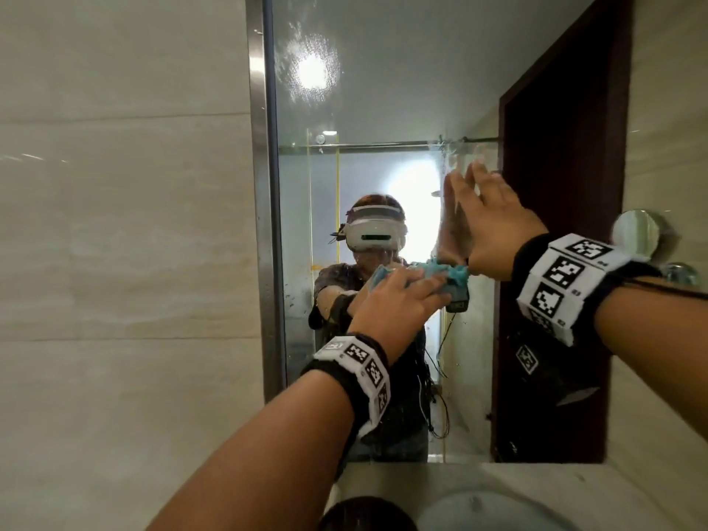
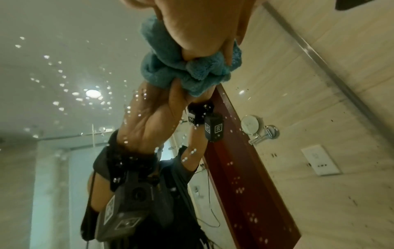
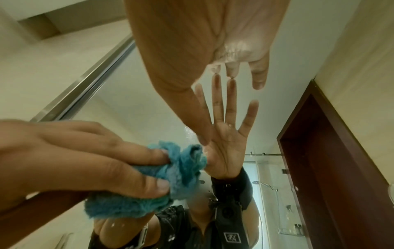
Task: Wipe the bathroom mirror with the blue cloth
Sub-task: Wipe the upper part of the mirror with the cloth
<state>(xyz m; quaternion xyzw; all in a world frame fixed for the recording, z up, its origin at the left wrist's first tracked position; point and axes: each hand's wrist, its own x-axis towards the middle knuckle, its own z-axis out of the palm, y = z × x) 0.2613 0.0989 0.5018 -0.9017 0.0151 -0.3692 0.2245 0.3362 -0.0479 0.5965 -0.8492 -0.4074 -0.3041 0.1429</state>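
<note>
The bathroom mirror (image 1: pixel 383 90) fills the wall ahead, with water drops on its upper left and lower glass. My left hand (image 1: pixel 398 300) grips the bunched blue cloth (image 1: pixel 444 275) and presses it against the glass at mid height. The left wrist view shows the cloth (image 2: pixel 170 67) crumpled under my fingers (image 2: pixel 229 48), and the right wrist view shows the cloth (image 3: pixel 181 171) too. My right hand (image 1: pixel 482 220) is flat on the mirror just above and right of the cloth, fingers (image 3: pixel 259 72) straight and spread, holding nothing.
A steel frame (image 1: pixel 260 185) edges the mirror on the left, with tiled wall beyond. A round shaving mirror (image 1: pixel 636 233) sticks out of the wall at right. The white basin (image 1: pixel 490 511) and counter lie below. A dark door shows in reflection.
</note>
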